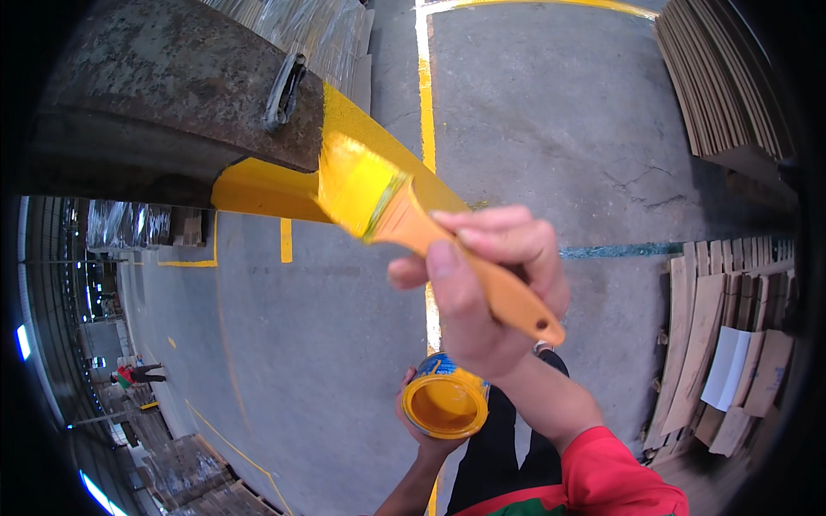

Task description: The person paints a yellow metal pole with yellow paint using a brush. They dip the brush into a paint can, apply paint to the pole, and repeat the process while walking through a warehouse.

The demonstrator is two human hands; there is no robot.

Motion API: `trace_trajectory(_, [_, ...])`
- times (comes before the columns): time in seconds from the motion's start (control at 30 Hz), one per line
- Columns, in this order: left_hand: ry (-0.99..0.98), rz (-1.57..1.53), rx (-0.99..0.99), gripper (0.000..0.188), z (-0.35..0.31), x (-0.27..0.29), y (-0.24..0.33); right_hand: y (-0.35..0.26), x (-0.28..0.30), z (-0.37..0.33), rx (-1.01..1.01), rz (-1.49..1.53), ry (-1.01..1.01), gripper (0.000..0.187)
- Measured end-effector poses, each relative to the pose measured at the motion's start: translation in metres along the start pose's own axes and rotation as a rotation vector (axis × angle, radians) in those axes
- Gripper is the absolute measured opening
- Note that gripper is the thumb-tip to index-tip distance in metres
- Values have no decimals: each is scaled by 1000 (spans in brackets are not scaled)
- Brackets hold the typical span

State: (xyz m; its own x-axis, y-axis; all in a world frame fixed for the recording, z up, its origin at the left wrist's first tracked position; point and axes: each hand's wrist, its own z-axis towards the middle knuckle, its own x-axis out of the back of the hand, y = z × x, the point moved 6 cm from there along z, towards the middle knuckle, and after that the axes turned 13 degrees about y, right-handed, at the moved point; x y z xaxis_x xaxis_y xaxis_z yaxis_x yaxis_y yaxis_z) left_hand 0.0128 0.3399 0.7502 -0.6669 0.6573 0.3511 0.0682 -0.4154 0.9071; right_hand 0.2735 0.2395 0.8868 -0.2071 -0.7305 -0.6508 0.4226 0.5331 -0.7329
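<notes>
My right hand [490, 284] is closed round the orange handle of a wide paintbrush [413, 215]. Yellow paint coats its bristles, which overlap the edge of a metal beam [181, 77] in this view. The beam is dark, rusty metal on the left and yellow toward its end, with a metal loop [285, 93] standing on top. Lower down, my left hand [420, 421] grips an open paint can [445, 404] from the side. Yellow paint shows inside the can and over its rim; its side is blue. Some of my left fingers are hidden behind it.
Stacked cardboard sheets [723, 77] stand at the far right, with wooden boards and cardboard [723, 344] below. Wrapped stacks [310, 34] lie behind the beam. A yellow line [426, 95] runs along the grey floor [551, 112]. Another person [136, 374] stands far off at left.
</notes>
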Motion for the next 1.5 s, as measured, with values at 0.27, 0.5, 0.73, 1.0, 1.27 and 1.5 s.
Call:
trace_trajectory(0.27, [-37, 166, -69, 133, 4, -1, 11, -14, 14, -3, -71, 32, 55, 20])
trace_trajectory(0.5, [-46, 31, -27, 132, -13, 10, 0, -15, -2, -26, 21, -216, -145, 18])
trace_trajectory(0.73, [-50, -58, -8, 132, -15, -20, 60, -71, 129, 11, -234, -403, 54, 16])
trace_trajectory(1.0, [-21, -78, 17, 121, -20, -142, 189, -201, 393, 161, -355, -788, 301, 10])
trace_trajectory(1.27, [131, -147, 22, 119, 24, -321, 310, -324, 485, 336, -218, -868, 444, 14])
trace_trajectory(1.5, [118, -204, -19, 119, 100, -456, 340, -274, 476, 492, -243, -856, 381, 15])
